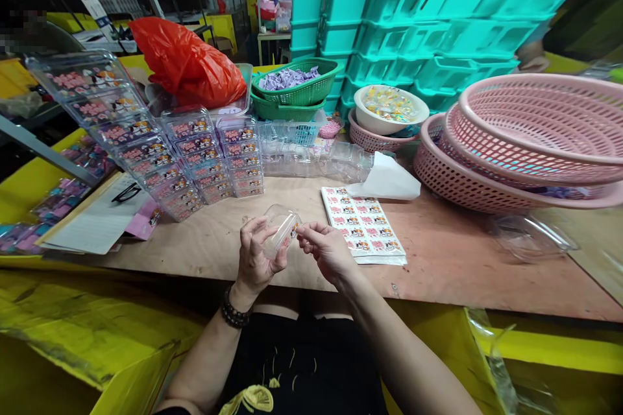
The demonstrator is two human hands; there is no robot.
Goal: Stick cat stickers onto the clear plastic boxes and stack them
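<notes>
My left hand (256, 249) grips a clear plastic box (281, 215), tilted above the front edge of the table. With fingers pinched, my right hand (324, 246) holds a small cat sticker (294, 229) against the box's right side. How much of the sticker is stuck down I cannot tell. To the right of my hands lies a stack of sticker sheets (363, 227) printed with cats and pink lettering. A white backing sheet (389, 180) curls up at its far end.
Stacks of stickered boxes (195, 149) stand at the left, beside a notebook (95, 220) with glasses on it. Clear plastic shells (302, 159) line the back. Pink baskets (525, 162) crowd the right; a green basket (311, 87) and teal crates (413, 39) rise behind.
</notes>
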